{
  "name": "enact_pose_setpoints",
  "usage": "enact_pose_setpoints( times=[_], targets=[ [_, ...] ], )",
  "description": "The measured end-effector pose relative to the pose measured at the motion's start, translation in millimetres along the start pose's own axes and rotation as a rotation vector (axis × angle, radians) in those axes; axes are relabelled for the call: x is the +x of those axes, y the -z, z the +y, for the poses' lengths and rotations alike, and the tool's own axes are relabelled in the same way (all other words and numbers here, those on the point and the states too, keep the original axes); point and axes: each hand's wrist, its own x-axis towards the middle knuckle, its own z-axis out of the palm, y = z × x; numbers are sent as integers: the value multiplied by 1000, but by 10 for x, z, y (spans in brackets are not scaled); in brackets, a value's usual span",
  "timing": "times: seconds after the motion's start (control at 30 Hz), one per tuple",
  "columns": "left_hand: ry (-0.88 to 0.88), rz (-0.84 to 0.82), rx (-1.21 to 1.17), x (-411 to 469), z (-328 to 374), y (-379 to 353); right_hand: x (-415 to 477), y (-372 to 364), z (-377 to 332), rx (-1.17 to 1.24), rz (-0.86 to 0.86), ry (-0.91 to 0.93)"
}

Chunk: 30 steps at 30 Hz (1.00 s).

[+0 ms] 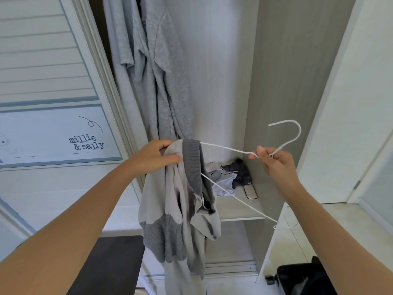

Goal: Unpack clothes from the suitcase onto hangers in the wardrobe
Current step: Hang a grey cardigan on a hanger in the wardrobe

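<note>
the left arm [63, 231] rises from 7 o'clock to the left hand [156, 155] gripping a grey sweater [180, 209] at centre, which hides one end of the white hanger [225, 148] pinched by the right hand [274, 162] at 3 o'clock, hands apart, with a hung grey garment [157, 81] at 12, a shelf [238, 209] of crumpled underwear [231, 175] behind and a black suitcase [302, 277] at 5.

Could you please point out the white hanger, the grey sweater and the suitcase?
white hanger [300, 130]: head view, the hook.
grey sweater [161, 201]: head view, the light body.
suitcase [297, 273]: head view, its black shell.

Grey sweater [180, 209], probably black suitcase [302, 277]
</note>
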Motion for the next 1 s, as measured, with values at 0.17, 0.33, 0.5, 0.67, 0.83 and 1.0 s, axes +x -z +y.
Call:
enact_pose_setpoints(
  times=[0.17,0.33,0.5,0.67,0.83,1.0],
  targets=[
    [-207,87,21,15,50,-79,1,117,-183,-108,-92,86],
    [-323,98,172,126,258,-354,136,75,-210,-232,-154,194],
    [-432,173,337,221,575,-692,227,-192,-108,-245,-156,218],
    [-394,269,443,215,483,-797,262,-122,37,-291,-49,282],
    [-340,400,308,188,327,-733,-238,78,478,-541,4,598],
    [-305,464,263,173,314,-648,-529,3,1387,-645,-112,-19]
  ],
)
